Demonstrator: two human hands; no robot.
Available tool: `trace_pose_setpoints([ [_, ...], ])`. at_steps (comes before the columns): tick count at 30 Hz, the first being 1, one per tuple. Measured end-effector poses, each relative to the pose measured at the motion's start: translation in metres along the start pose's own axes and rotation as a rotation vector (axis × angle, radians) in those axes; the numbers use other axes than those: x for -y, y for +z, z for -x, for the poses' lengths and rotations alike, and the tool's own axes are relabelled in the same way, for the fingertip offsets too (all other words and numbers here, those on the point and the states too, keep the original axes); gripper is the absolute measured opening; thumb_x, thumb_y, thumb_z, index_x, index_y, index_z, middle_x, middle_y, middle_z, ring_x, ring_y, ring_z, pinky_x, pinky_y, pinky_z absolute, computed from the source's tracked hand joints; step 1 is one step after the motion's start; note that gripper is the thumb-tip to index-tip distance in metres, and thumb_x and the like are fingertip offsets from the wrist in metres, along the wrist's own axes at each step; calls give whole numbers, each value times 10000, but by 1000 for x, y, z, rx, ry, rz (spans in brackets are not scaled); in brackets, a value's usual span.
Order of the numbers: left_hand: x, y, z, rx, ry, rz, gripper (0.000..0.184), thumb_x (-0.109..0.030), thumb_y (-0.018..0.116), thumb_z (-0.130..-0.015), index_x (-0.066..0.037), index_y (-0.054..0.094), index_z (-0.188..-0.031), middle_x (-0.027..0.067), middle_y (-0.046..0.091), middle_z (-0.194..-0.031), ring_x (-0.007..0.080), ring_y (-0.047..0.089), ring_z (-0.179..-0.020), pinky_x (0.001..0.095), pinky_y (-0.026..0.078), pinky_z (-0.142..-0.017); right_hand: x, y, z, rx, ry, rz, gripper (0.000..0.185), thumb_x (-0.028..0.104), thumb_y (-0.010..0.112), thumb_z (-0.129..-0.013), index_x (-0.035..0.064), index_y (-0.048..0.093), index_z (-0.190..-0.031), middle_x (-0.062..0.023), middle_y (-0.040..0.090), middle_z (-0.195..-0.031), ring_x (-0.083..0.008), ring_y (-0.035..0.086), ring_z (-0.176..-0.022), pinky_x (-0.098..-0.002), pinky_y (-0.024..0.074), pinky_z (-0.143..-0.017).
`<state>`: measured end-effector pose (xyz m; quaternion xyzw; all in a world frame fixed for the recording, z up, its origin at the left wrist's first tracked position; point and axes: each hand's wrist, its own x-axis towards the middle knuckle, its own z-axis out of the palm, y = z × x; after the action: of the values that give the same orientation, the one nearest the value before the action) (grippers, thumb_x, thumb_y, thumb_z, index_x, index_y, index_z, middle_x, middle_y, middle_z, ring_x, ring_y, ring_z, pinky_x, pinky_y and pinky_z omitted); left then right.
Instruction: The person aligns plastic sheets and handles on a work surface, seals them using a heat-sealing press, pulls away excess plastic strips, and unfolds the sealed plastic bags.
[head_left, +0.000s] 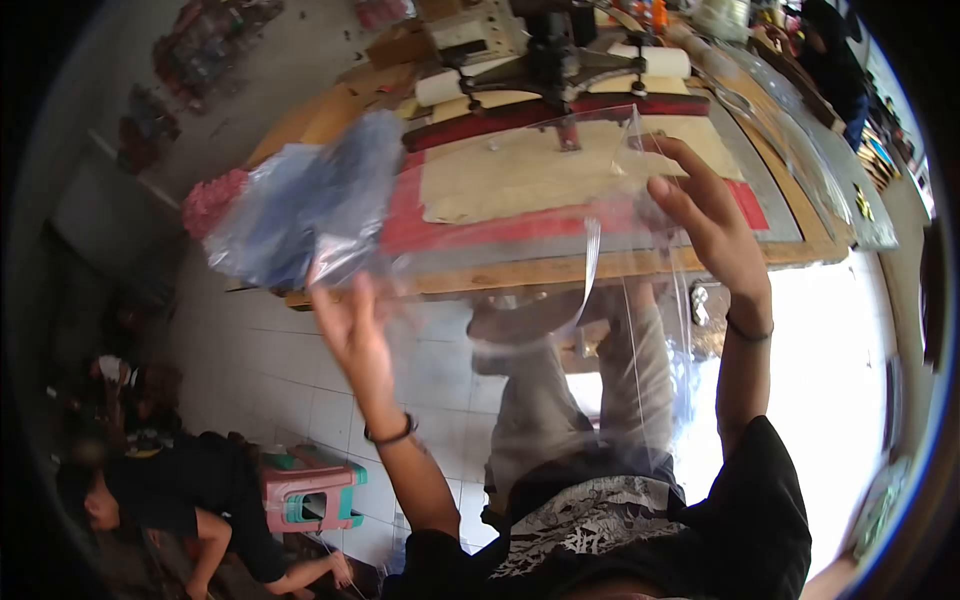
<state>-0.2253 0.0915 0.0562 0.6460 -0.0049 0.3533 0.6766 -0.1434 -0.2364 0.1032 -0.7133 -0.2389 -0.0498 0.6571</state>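
Note:
A clear plastic sheet hangs in front of me, see-through and glossy, with a bright glare strip down its lower part. My right hand is closed on its right side, thumb and forefinger near the upper corner. At the left, my left hand is raised beside the sheet's blurred left side, just below a heap of blue and clear plastic. Motion smears its fingertips, so whether they grip the film is unclear. Behind the sheet, a beige pad lies on a red board under a black press.
The wooden table edge runs across in front of me. Pink plastic lies beyond the blue heap. Clear plastic covers the table's right side. At lower left, a person bends near pink and green stools. Another person is at upper right.

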Motion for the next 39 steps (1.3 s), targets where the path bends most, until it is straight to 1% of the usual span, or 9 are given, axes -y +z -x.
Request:
trace_pose_setpoints([
  [6,103,58,-35,421,-289,-6,595,-107,541,-991,-110,234,-1500,140,530,-1183,113,567,-853,234,489,-747,-116,-69,-18,-3,58,589,399,205,606,-947,20,519,-1290,-103,673,-901,-130,642,-847,-285,503,-653],
  [9,109,62,-34,312,-36,-144,657,-73,559,-965,-128,199,-1512,156,479,-1245,131,568,-950,254,507,-795,-135,-64,-5,-92,-147,802,425,145,629,-912,22,513,-1301,-144,680,-946,-172,665,-860,-316,520,-713],
  [10,104,61,-34,289,-44,-152,654,-1,590,-899,-137,320,-1479,165,479,-1271,207,565,-1088,325,515,-878,-122,-53,-3,-102,59,483,462,107,643,-890,47,503,-1326,-138,666,-988,-220,667,-848,-336,521,-759],
  [14,91,49,-45,316,474,-690,521,63,625,-792,-111,599,-1282,124,452,-1411,315,486,-1262,409,426,-1034,-118,-46,-5,-106,-25,625,518,100,658,-875,122,487,-1363,-113,623,-1093,-242,658,-867,-345,518,-776],
  [17,56,59,-50,481,567,-775,530,42,664,-768,-118,605,-1270,109,474,-1425,308,472,-1291,411,434,-1032,-106,-38,-3,-85,-14,728,545,112,672,-863,150,484,-1373,-125,601,-1146,-265,632,-970,-367,508,-833],
  [21,72,50,-71,744,805,-826,392,19,713,-742,-82,698,-1121,102,681,-1139,289,634,-1092,395,490,-989,-113,-37,-4,-121,-206,891,483,129,686,-850,158,560,-1315,-129,572,-1239,-303,562,-1128,-407,474,-938],
  [31,73,36,-53,959,410,-763,355,-24,450,-889,1,659,-1174,166,614,-1262,329,558,-1221,405,365,-1120,-116,-41,-4,3,-296,1174,388,218,629,-902,24,610,-1237,-125,482,-1422,-339,414,-1327,-459,386,-1058],
  [35,46,81,-64,840,-133,-1016,238,-117,520,-920,50,665,-1009,185,687,-1052,329,633,-1046,454,461,-945,-115,-46,-10,153,-271,1240,367,230,620,-909,37,620,-1220,-105,452,-1459,-287,359,-1389,-486,273,-1140],
  [39,66,109,-50,800,248,-1245,244,-113,515,-923,19,575,-1119,188,604,-1100,348,559,-1110,444,429,-974,-98,-41,-23,310,-212,1426,357,185,595,-902,14,600,-1216,-148,467,-1438,-255,383,-1380,-513,196,-1174],
])
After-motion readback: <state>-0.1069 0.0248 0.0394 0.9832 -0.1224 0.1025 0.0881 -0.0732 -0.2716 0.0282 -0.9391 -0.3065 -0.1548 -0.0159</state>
